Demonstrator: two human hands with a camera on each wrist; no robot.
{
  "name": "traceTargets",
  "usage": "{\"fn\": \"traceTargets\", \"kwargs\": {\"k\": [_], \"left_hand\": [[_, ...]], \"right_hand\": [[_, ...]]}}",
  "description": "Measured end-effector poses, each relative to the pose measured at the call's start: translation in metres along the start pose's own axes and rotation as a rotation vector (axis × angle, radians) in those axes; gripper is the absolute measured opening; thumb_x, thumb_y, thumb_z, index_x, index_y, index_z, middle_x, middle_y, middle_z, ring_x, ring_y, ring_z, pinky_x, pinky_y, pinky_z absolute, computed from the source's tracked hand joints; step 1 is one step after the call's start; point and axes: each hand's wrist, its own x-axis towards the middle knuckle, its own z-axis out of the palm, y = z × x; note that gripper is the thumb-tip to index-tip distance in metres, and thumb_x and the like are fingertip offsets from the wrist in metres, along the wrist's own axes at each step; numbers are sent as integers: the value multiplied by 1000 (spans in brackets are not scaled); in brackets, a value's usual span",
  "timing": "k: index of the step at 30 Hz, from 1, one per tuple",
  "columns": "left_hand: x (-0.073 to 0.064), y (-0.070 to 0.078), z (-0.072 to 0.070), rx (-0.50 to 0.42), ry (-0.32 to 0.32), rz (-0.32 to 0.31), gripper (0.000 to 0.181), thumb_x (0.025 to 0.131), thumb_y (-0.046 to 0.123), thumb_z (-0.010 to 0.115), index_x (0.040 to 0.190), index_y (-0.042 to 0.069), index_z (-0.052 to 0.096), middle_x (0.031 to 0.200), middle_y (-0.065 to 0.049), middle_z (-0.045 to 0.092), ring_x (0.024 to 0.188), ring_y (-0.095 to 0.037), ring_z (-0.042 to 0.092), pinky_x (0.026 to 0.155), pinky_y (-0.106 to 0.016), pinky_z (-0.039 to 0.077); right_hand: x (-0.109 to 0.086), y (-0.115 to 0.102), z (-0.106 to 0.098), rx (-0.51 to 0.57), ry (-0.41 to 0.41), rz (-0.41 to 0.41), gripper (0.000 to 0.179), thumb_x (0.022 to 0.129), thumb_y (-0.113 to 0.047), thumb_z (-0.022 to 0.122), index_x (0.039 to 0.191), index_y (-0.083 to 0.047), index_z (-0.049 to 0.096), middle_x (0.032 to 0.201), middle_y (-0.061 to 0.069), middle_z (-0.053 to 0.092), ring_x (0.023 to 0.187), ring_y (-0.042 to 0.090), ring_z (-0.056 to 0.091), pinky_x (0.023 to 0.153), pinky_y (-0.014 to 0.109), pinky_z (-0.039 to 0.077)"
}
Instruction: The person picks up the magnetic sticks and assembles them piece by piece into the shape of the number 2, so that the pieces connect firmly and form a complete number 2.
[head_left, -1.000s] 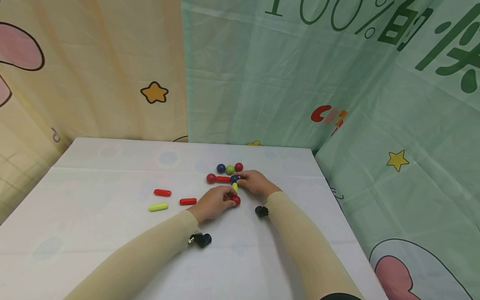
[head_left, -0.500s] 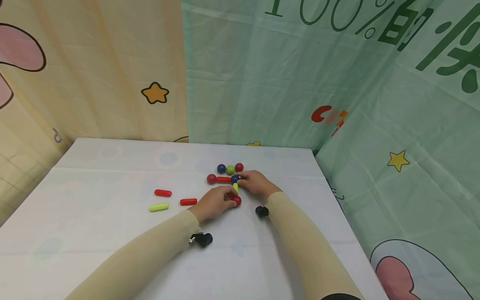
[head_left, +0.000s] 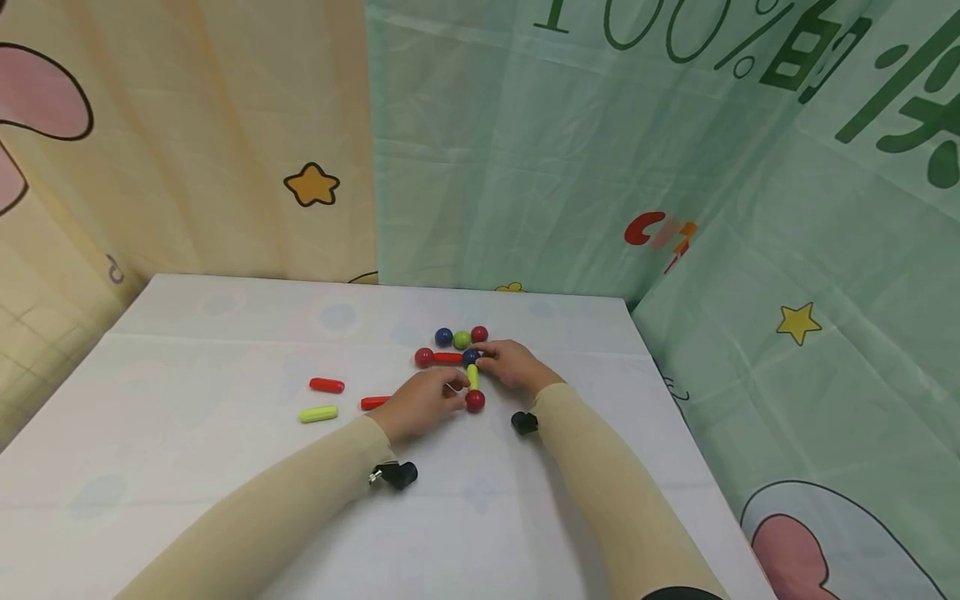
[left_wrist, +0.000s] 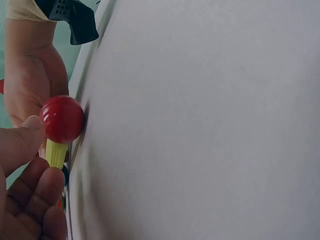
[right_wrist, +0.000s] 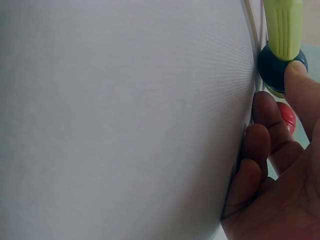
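On the table, a red ball (head_left: 423, 357), a red rod (head_left: 447, 358), a blue ball (head_left: 470, 357), a yellow-green rod (head_left: 472, 377) and another red ball (head_left: 475, 401) form a joined L shape. My right hand (head_left: 513, 367) pinches the blue ball at the corner; in the right wrist view the thumb (right_wrist: 299, 75) presses on that ball. Just left of the near red ball is my left hand (head_left: 422, 406), fingers loosely bent and holding nothing. In the left wrist view its thumb (left_wrist: 31, 127) overlaps the ball's edge; whether they touch I cannot tell.
Behind the L shape sit a loose blue ball (head_left: 443, 337), a green ball (head_left: 461, 339) and a red ball (head_left: 479, 334). To the left lie a red rod (head_left: 327, 385), a yellow-green rod (head_left: 318, 414) and a red rod (head_left: 374, 402) partly covered by my left hand.
My left hand has let go of the near red ball and shifted slightly left, uncovering more of the ball and the yellow-green rod. The right hand stays on the blue ball.
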Motion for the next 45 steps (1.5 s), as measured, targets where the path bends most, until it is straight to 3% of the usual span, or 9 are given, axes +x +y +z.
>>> {"fn": "traceTargets", "kwargs": {"k": [7, 13, 20, 28, 37, 45], "left_hand": [[-11, -5, -29, 50, -5, -50, 40, 99, 25, 75, 136, 16, 67, 134, -1, 69, 127, -25, 62, 110, -49, 52], [-22, -19, -54, 77, -35, -92, 47, 100, 27, 73, 144, 19, 62, 144, -5, 63, 138, -32, 54, 116, -56, 45], [-34, -39, -74, 132, -37, -76, 58, 98, 34, 76, 151, 22, 57, 155, -5, 57, 150, -35, 45, 124, -59, 34], [-44, -56, -86, 204, -29, -68, 69, 94, 39, 79, 155, 24, 52, 159, -8, 53, 151, -36, 44, 123, -59, 35], [-53, -69, -94, 264, -48, -70, 79, 88, 38, 85, 157, 20, 50, 161, -11, 49, 152, -39, 41, 123, -61, 34], [-64, -78, -100, 228, -63, -112, 67, 90, 32, 83, 151, 21, 57, 157, -8, 54, 150, -37, 44, 122, -60, 36]], "right_hand": [[1, 2, -1, 12, -7, 20, 43, 109, -32, 59, 152, -31, 58, 145, 8, 63, 137, 29, 54, 124, 53, 37], [3, 4, -1, -3, -8, 6, 44, 109, -32, 59, 153, -31, 56, 144, 10, 63, 137, 29, 54, 123, 51, 38], [2, 4, -3, 6, -6, 14, 45, 109, -33, 59, 153, -30, 56, 150, 11, 60, 142, 31, 51, 125, 52, 36], [3, 3, -2, 4, -3, 10, 44, 109, -32, 58, 153, -31, 56, 148, 11, 62, 139, 30, 53, 124, 51, 37], [4, 3, -1, 16, -8, 30, 44, 109, -33, 58, 154, -31, 56, 151, 10, 59, 142, 30, 52, 125, 52, 36], [4, 2, 0, 17, -10, 30, 45, 108, -32, 60, 153, -32, 56, 144, 10, 63, 135, 30, 54, 123, 52, 39]]}}
